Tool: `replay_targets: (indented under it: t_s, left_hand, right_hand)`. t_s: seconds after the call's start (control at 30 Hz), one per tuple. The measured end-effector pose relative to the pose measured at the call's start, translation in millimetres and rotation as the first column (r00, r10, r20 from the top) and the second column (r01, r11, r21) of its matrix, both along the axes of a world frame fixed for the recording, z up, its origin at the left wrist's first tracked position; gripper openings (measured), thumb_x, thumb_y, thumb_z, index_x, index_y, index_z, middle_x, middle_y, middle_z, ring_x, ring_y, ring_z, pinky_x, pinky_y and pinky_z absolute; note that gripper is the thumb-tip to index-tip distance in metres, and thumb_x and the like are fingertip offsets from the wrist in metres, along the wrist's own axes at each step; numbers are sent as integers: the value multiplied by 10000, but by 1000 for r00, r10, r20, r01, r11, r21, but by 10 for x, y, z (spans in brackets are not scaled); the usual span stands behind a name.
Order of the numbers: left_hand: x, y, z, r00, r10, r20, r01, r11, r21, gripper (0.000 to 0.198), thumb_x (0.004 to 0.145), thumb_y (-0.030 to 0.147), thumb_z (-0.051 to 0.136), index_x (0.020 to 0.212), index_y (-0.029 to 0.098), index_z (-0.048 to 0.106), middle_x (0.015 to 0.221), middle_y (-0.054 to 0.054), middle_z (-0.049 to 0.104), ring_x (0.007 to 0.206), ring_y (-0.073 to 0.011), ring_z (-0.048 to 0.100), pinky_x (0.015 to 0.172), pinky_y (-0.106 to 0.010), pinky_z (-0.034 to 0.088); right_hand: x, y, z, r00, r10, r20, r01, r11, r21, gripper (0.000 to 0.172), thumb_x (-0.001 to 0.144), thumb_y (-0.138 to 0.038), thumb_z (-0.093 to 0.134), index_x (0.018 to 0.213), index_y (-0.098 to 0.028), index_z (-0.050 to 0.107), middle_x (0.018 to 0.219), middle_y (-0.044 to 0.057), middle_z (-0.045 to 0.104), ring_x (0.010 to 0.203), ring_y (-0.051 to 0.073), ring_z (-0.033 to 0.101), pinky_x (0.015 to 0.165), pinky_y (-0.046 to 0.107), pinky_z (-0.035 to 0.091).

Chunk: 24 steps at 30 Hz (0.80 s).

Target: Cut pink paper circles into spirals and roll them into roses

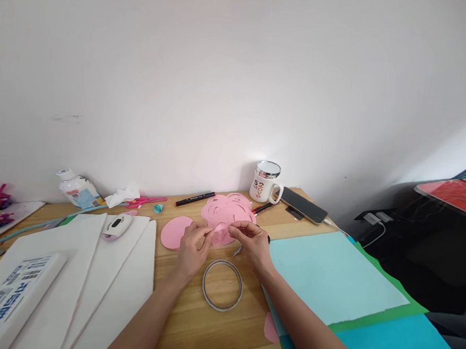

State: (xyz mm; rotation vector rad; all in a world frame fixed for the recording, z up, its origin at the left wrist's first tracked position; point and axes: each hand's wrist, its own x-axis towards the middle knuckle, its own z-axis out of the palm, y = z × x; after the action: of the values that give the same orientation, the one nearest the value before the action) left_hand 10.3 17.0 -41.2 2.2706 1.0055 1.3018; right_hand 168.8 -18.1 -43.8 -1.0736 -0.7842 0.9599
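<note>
Between my two hands a small pink paper piece [220, 228] is stretched, one end in each set of fingertips. My left hand [191, 247] pinches its left side, and my right hand [252, 243] pinches the right. Behind them lies a heap of pink paper cut-outs [233, 206] with curved slits. A pink paper disc [172, 233] rests by my left fingers, partly covered by them. Nearer me, a roll of tape [221, 307] lies flat on the wooden table [183, 320]. A pointed metal tip [237, 251] shows under my right hand; the rest is mostly hidden.
White sheets [130, 273] and a white box [15, 297] lie left; pale blue paper [329, 282] lies right. Along the wall stand or lie a white bottle [81, 190], pink scissors [147, 200], a black marker [195, 199], a mug [262, 184] and a phone [302, 205].
</note>
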Motion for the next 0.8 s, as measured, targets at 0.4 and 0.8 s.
replay_targets:
  t_s: [0.4, 0.8]
  left_hand:
    - [4, 11, -49, 1000, 23, -15, -23, 999, -45, 157, 823, 232, 523, 777, 203, 670, 721, -37, 614, 721, -177, 570, 669, -309, 461]
    - [17, 1, -35, 1000, 26, -9, -26, 999, -25, 169, 844, 224, 505, 759, 200, 649, 691, -26, 606, 728, -176, 567, 690, -312, 450]
  right_hand:
    - [12, 12, -51, 1000, -2, 1, 2, 1000, 1, 238, 552, -344, 792, 685, -176, 690, 649, 21, 691, 552, 134, 586, 572, 280, 511]
    - [-8, -4, 0, 999, 44, -5, -44, 999, 20, 243, 625, -361, 747, 785, -179, 730, 755, 47, 719, 687, 163, 630, 719, 320, 518]
